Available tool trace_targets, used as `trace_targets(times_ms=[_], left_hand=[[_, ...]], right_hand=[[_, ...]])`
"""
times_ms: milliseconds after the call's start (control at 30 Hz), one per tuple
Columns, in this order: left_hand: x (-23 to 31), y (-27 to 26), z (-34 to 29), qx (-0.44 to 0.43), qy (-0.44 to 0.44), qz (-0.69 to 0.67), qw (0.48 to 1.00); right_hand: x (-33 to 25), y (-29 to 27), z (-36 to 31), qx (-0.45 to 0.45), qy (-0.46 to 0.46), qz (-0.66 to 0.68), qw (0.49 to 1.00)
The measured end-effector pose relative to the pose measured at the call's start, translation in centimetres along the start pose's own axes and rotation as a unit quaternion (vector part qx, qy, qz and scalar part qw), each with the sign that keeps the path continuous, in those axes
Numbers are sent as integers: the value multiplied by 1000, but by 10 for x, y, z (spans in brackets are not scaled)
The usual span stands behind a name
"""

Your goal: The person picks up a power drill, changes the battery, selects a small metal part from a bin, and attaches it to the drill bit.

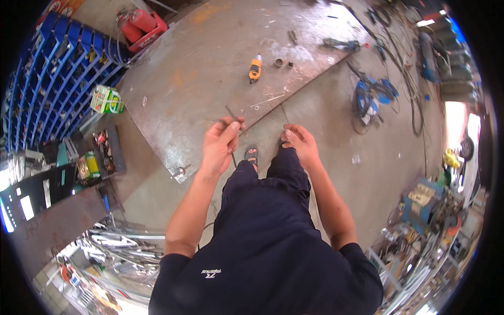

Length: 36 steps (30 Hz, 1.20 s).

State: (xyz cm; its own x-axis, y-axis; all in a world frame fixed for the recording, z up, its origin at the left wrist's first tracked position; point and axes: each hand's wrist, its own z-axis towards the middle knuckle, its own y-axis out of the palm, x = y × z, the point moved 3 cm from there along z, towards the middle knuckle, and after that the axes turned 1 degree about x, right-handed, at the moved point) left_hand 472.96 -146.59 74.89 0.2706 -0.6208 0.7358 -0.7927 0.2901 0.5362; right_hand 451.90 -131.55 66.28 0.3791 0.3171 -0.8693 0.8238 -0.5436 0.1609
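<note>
My left hand (222, 142) is closed in a pinch near the edge of a large metal table. A short dark metal rod (229, 111) sticks up out of its fingers, and a second thin piece (216, 120) juts out to the left. To the right of the table edge, my right hand (299, 143) is also pinched closed. A very thin rod or wire (284, 114) points up from its fingertips. Both hands hang apart in front of my body. Just beyond them on the table lie a thin pale rod (269, 101) and a small ring (256, 108).
The metal table (173, 100) carries a yellow power tool (255, 69), a short pipe piece (279, 62) and an angle grinder (341, 44). A blue machine (370, 100) stands right on the floor among cables. Red cylinders (142, 22) and blue racks (68, 63) are at left.
</note>
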Motion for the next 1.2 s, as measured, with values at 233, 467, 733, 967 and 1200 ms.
trace_targets(times_ms=[233,467,733,967,1200], left_hand=[[-25,-57,57,290,23,-14,957],[-69,-25,91,516,-1,-28,856],[-51,-6,160,548,5,192,814],[-27,-16,137,557,166,-76,810],[17,14,73,530,267,-62,803]], right_hand=[[87,2,286,-49,129,-158,978],[179,36,540,27,157,-301,940],[189,14,594,-78,117,-479,867],[-30,54,382,-431,-140,-445,772],[-137,104,215,-531,-277,-398,695]])
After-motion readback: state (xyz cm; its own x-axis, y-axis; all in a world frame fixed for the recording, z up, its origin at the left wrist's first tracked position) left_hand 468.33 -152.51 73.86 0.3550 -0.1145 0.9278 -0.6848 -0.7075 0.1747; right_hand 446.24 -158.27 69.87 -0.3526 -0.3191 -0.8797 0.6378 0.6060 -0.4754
